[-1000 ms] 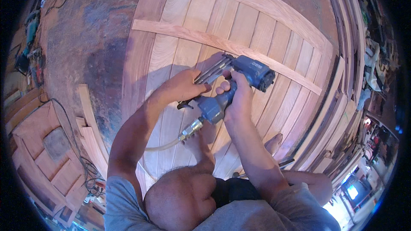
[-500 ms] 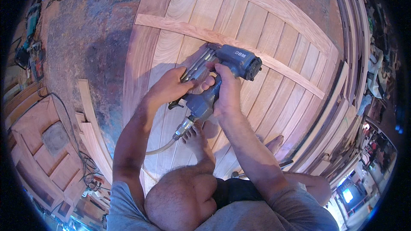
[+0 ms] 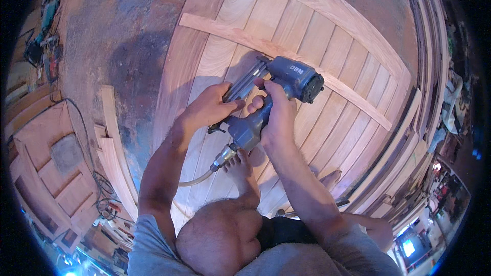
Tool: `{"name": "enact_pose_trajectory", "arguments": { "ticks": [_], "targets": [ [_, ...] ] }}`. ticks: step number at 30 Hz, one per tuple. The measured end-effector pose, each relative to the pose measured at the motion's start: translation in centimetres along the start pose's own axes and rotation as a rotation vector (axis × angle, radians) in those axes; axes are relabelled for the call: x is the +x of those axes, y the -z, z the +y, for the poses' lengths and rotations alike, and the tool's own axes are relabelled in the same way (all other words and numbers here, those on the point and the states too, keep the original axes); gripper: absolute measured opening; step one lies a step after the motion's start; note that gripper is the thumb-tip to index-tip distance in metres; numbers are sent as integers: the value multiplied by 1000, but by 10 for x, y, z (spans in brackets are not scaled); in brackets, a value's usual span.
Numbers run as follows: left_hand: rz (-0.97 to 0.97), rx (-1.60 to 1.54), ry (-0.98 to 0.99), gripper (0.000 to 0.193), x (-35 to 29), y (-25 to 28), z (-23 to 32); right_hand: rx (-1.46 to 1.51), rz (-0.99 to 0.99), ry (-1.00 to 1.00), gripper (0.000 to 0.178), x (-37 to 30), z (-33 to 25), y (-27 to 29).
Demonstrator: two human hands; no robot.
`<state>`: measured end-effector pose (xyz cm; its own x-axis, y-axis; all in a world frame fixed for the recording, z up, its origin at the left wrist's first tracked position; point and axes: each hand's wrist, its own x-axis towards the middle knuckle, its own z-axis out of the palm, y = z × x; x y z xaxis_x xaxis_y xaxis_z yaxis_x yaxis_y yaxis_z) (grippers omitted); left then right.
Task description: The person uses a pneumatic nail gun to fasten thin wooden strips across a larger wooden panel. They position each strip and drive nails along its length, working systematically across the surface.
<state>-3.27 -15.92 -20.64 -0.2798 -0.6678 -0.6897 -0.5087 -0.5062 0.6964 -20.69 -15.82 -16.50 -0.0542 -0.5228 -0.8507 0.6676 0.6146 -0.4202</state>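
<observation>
Clasping nailer handle (image 3: 261,117), right grip (image 3: 280,112); pinching magazine (image 3: 247,83), left grip (image 3: 208,105).

Mid-frame bright, pinkish; nail gun (image 3: 292,75) reasonably sharp. Blue-white glare near 8 o'clock, hotspot at 4. Floor (image 3: 140,56) shadowed at 10. Fisheye bend, black rim.

We see a stained, reddish-brown floor (image 3: 117,15) carrying a large planked wooden panel (image 3: 319,120) that lies flat. To its right we find long boards (image 3: 396,166) side by side; to its left, narrow wood strips (image 3: 109,112) and a smaller framed panel (image 3: 71,191).
</observation>
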Motion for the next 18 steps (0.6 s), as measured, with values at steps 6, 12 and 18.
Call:
{"name": "enact_pose_trajectory", "arguments": {
  "ticks": [6,12,18],
  "targets": [
    [124,-2,7,30,0,15,-28,-5,-184,100,26,16,21,-18],
    [138,16,-2,29,6,13,-39,-44,-157,73,26,22,22,-23],
    [105,62,86,27,4,17,-35,-46,-161,99,24,23,24,-25]
  ]
}}
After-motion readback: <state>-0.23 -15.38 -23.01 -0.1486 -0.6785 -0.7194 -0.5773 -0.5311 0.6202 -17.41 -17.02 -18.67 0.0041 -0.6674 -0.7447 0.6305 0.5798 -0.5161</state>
